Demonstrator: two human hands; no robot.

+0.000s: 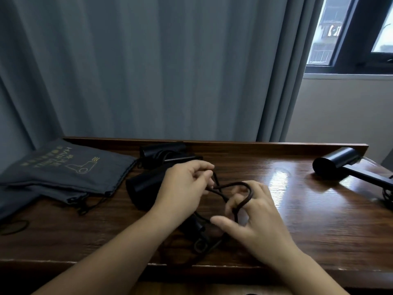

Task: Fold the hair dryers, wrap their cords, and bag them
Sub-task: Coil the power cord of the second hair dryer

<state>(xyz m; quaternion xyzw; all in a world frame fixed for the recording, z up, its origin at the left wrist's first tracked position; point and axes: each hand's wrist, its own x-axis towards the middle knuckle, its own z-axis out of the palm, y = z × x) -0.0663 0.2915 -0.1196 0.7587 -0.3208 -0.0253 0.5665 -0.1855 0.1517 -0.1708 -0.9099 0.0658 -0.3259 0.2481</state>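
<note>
A black hair dryer (pixel 144 184) lies in the middle of the wooden table (pixel 297 220), partly under my left wrist. Its dark cord (pixel 231 185) loops between my hands. My left hand (pixel 182 184) pinches the cord near the dryer. My right hand (pixel 253 213) has its fingers hooked through the cord loop. The plug end (pixel 201 244) lies near the front edge. Another black dryer (pixel 168 154) sits behind, against the back rail. A third dryer (pixel 344 165) lies unfolded at the far right.
Grey drawstring bags (pixel 70 169) printed "HAIR DRYER" are stacked at the left, drawstrings trailing onto the table. A grey curtain (pixel 148 67) hangs behind the table. A window (pixel 350 33) is at the upper right.
</note>
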